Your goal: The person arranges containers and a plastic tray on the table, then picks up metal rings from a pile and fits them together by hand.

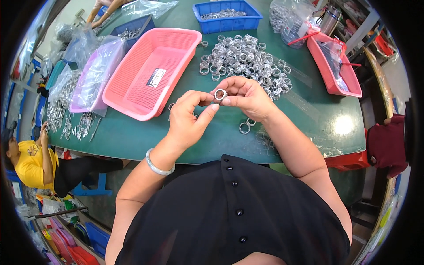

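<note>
In front of my chest, over the table, I hold a small silver metal ring (220, 94) with its round opening facing me. My right hand (251, 100) pinches it from the right, thumb below and curled fingers above. From the left, my left hand (191, 115) closes on the ring's near edge with thumb and forefinger. Two loose metal rings (244, 128) lie below my right wrist, and a few more are partly hidden behind my left fingers. Just beyond my hands spreads a big heap of similar rings (247, 57).
An upright-walled pink basket (176, 37) stands left of the heap on the green table (327, 128). Behind is a blue bin (227, 27) of metal parts; a pink tray (329, 73) stands right. A person in yellow (33, 168) sits left; another person's maroon sleeve (388, 143) shows right.
</note>
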`<state>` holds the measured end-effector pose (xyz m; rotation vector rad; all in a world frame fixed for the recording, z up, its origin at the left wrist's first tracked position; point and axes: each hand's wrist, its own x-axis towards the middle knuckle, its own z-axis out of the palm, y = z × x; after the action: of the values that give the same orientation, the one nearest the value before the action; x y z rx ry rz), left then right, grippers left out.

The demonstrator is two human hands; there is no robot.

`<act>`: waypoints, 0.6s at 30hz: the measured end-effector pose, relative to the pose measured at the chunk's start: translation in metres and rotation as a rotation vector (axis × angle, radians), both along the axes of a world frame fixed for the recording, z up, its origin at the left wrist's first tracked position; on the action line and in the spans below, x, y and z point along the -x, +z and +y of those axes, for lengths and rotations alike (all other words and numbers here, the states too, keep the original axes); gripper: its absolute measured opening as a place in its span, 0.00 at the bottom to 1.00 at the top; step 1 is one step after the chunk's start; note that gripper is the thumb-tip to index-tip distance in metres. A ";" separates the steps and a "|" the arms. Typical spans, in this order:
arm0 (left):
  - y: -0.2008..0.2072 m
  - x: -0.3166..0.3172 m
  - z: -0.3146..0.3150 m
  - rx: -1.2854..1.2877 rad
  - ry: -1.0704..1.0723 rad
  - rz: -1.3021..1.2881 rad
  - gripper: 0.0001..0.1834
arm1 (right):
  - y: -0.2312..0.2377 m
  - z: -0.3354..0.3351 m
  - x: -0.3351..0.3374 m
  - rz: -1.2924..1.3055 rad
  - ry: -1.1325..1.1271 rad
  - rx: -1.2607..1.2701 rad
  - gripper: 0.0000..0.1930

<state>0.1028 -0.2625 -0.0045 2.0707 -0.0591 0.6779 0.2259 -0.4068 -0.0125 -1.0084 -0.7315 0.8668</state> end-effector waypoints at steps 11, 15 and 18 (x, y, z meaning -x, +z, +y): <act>0.004 -0.006 0.002 -0.132 -0.092 -0.045 0.23 | 0.000 -0.003 0.003 -0.071 -0.018 0.077 0.15; -0.008 -0.006 0.008 0.057 -0.142 0.033 0.18 | 0.004 -0.003 0.004 -0.123 -0.021 0.087 0.14; -0.010 -0.006 0.009 0.608 -0.276 0.163 0.15 | 0.004 -0.005 -0.002 -0.218 -0.132 0.122 0.13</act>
<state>0.1089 -0.2539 -0.0143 1.4866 -0.0387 0.3018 0.2280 -0.4119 -0.0081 -1.2600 -0.7923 0.6999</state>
